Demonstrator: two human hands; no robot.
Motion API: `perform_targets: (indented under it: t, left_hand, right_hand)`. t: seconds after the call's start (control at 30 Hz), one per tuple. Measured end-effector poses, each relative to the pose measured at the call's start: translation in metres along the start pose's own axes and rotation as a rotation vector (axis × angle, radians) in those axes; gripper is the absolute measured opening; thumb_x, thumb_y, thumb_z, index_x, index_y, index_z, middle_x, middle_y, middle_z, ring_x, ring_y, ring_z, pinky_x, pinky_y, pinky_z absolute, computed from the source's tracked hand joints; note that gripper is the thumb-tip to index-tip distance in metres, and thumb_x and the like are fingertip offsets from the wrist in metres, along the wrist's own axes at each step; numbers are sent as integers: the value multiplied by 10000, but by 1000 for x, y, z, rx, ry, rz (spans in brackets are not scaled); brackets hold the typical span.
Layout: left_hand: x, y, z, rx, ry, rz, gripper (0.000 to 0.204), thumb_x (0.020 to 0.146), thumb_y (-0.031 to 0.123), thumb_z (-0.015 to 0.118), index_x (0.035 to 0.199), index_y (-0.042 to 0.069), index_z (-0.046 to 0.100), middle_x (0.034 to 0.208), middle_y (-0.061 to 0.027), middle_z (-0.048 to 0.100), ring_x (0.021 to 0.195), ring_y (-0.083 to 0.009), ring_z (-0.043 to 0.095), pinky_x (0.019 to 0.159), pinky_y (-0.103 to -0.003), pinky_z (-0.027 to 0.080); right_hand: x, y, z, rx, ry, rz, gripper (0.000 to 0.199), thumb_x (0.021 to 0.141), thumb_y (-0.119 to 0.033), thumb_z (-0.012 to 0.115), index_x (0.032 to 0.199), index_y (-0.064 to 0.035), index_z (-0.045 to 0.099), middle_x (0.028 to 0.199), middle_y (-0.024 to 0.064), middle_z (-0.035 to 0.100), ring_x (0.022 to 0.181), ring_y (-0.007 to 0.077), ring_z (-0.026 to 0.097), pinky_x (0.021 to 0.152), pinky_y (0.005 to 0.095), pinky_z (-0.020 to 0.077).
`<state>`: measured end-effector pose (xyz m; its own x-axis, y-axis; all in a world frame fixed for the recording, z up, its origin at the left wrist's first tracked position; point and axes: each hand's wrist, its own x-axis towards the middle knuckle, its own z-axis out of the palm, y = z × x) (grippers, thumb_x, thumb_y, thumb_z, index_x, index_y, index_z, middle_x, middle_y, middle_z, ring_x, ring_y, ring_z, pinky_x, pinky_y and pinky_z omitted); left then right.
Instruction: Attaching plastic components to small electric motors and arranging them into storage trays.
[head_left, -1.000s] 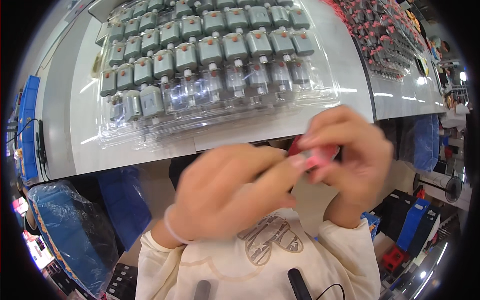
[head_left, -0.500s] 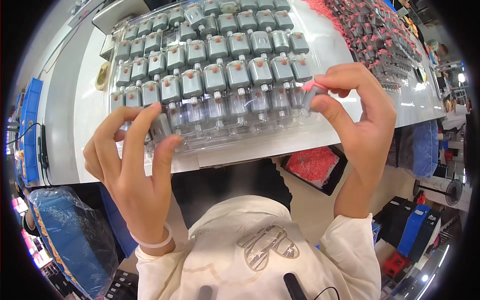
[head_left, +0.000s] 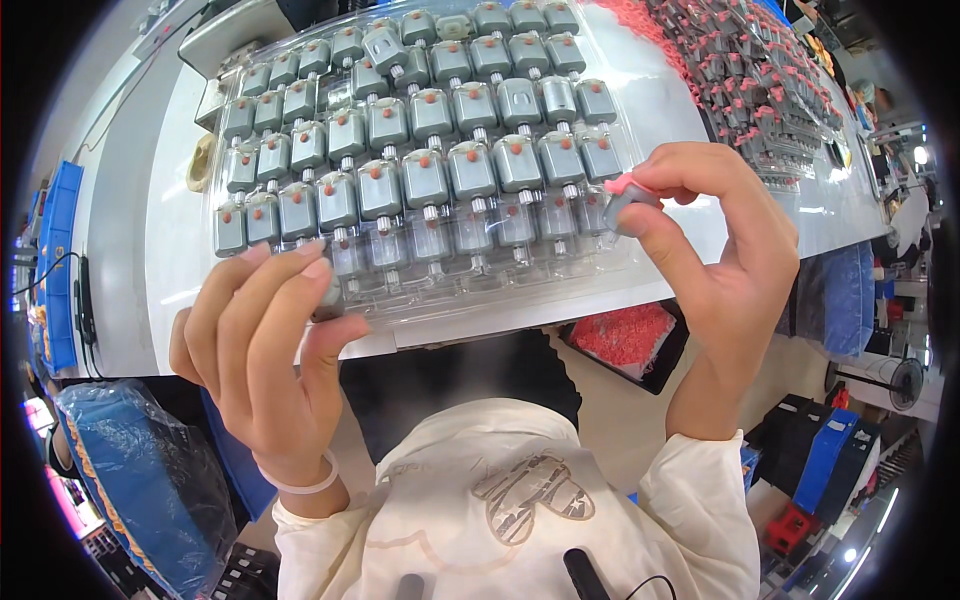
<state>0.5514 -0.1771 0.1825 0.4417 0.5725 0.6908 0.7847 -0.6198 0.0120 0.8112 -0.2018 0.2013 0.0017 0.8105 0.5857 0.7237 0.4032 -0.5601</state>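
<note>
A clear plastic tray [head_left: 600, 272] lies on the white table and holds several rows of small grey metal motors [head_left: 425, 178]. My left hand [head_left: 265, 340] is at the tray's near left corner, its fingers closed round a small grey motor [head_left: 329, 294]. My right hand [head_left: 725, 260] is at the tray's near right edge and pinches another small grey motor with a pink cap [head_left: 628, 200] between thumb and fingers.
Rows of pink-capped parts [head_left: 760, 90] lie on the table at the back right. A black bin of pink pieces [head_left: 625, 338] sits under the table edge. Blue bins [head_left: 55, 270] stand at the left, and a blue plastic bag [head_left: 140, 480] at the lower left.
A second ago both hands were together near my chest over a pink-capped part. They have since parted and risen to the tray's near edge, each with a motor.
</note>
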Motion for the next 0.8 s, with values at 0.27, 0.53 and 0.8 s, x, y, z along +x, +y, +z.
perform_targets:
  t: [0.27,0.53,0.8]
  left_hand:
    - [4,0,3,-280,41,-161,338,685,214,717,946,51,576,889,-67,618,838,-244,551,755,-314,402]
    - [10,2,0,-246,-17,-184,264,634,42,725,863,24,594,861,-88,607,836,-252,551,708,-318,441]
    - [10,-1,4,-257,102,-134,268,671,-11,703,913,-7,587,883,-114,576,803,-255,593,664,-297,485]
  right_hand:
    - [1,5,-14,73,-54,135,193,634,22,697,803,17,603,779,84,595,719,144,533,650,248,409]
    - [4,6,-15,-92,-185,2,160,652,-3,691,803,13,639,850,109,584,737,177,544,660,265,427]
    - [47,65,-48,-134,25,148,181,806,-123,600,936,0,622,875,36,589,766,78,524,688,203,398]
